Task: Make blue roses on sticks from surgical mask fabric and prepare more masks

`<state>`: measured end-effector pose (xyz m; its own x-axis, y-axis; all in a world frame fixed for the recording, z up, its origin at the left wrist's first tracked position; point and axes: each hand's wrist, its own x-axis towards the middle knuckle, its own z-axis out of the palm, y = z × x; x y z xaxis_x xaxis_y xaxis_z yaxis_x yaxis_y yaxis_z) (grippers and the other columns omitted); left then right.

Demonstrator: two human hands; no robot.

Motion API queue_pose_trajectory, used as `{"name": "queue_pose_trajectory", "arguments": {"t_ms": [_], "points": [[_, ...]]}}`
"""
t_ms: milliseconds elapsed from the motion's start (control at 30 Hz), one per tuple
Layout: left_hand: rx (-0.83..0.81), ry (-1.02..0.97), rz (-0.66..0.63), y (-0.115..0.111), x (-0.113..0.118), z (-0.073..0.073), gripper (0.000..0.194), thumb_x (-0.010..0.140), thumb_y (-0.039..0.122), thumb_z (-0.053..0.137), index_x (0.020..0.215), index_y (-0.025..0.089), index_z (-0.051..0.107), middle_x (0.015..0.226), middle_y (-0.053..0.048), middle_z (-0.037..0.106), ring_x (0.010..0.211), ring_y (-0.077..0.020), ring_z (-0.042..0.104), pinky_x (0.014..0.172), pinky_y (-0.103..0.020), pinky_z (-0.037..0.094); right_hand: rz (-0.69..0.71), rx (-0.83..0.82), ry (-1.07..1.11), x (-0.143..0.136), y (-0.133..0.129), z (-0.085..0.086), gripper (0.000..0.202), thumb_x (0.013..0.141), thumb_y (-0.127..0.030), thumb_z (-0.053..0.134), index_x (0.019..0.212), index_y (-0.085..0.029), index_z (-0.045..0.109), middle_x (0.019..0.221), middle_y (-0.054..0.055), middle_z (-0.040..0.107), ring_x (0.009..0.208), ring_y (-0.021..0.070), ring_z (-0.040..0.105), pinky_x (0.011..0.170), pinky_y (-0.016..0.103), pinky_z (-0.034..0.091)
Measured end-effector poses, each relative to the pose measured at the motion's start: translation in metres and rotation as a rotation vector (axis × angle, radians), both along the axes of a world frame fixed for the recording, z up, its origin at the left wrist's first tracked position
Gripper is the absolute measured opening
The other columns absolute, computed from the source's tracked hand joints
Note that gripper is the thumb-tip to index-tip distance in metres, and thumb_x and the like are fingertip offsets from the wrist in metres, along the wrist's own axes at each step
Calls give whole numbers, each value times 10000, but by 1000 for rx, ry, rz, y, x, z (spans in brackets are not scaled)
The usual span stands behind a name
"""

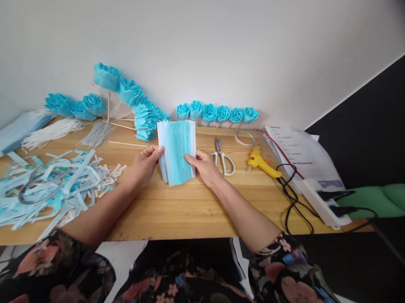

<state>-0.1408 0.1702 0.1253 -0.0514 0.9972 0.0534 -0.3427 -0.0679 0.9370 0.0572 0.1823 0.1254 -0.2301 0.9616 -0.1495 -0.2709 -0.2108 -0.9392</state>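
Between my two hands I hold up a stack of pleated blue and white face mask sheets [177, 152] above the wooden table. My left hand [146, 161] pinches the stack's left edge, thumb in front. On the right edge, my right hand [203, 165] grips it with the thumb on the front sheet; the fingers behind are hidden. Just right of that hand lie scissors [224, 158] with white handles. Behind the stack, blue fabric flowers [145, 121] on thin sticks lean near the wall, and a row of smaller blue flowers [209, 112] stands to the right.
Cut strips [65, 185] and tape rings cover the table's left side. Behind them lie whole masks [18, 130], white ear loops [52, 132] and thin wires [97, 134]. A yellow glue gun [262, 161], papers [300, 152], a power strip [322, 205] and black cords occupy the right.
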Motion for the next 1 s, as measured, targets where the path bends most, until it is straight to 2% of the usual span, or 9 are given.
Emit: {"name": "queue_pose_trajectory", "arguments": {"t_ms": [167, 300, 400, 500, 667, 833, 1000], "points": [[6, -59, -32, 1, 1, 4, 477, 650, 497, 912, 912, 200, 646, 737, 10, 667, 617, -128, 577, 603, -248, 482, 1, -2, 2, 0, -1, 1, 459, 529, -499, 933, 852, -210, 782, 849, 9, 782, 790, 199, 681, 787, 343, 541], [-2, -80, -3, 3, 0, 0, 528, 675, 424, 904, 1044, 247, 571, 669, 42, 645, 558, -132, 556, 569, -240, 459, -4, -18, 17, -1, -1, 1, 461, 513, -486, 942, 848, -211, 785, 846, 8, 783, 772, 189, 676, 784, 340, 541], [3, -72, 17, 3, -1, -2, 433, 696, 409, 881, 942, 226, 575, 698, 36, 637, 585, -121, 555, 570, -225, 446, -4, -16, 16, -1, -1, 2, 449, 510, -480, 944, 832, -210, 785, 829, 3, 781, 752, 180, 667, 766, 331, 538], [2, -42, 1, 0, 1, 2, 334, 717, 408, 861, 853, 190, 648, 779, 7, 656, 670, -118, 581, 640, -226, 479, -5, -13, 18, -1, -1, 2, 439, 521, -473, 942, 838, -211, 790, 833, 1, 782, 755, 179, 666, 773, 330, 535], [29, -34, -59, -3, 2, 5, 372, 806, 530, 776, 928, 180, 746, 886, -39, 695, 810, -170, 621, 754, -283, 519, -9, -22, 32, -1, 0, 2, 433, 522, -465, 945, 837, -211, 792, 833, 0, 782, 749, 173, 663, 773, 324, 528], [-1, 28, 11, -1, -2, -1, 337, 656, 415, 919, 741, 166, 709, 764, 0, 680, 710, -124, 586, 689, -231, 472, 3, -2, 9, -1, 0, 1, 460, 532, -481, 934, 863, -198, 784, 822, 8, 779, 767, 189, 674, 770, 330, 531], [-7, -6, -2, 0, -1, -1, 385, 581, 401, 961, 676, 157, 679, 746, 2, 693, 699, -114, 591, 691, -226, 480, 21, -2, 9, 0, -1, 2, 449, 553, -472, 926, 873, -192, 783, 820, 8, 779, 758, 181, 677, 762, 314, 527]]}}
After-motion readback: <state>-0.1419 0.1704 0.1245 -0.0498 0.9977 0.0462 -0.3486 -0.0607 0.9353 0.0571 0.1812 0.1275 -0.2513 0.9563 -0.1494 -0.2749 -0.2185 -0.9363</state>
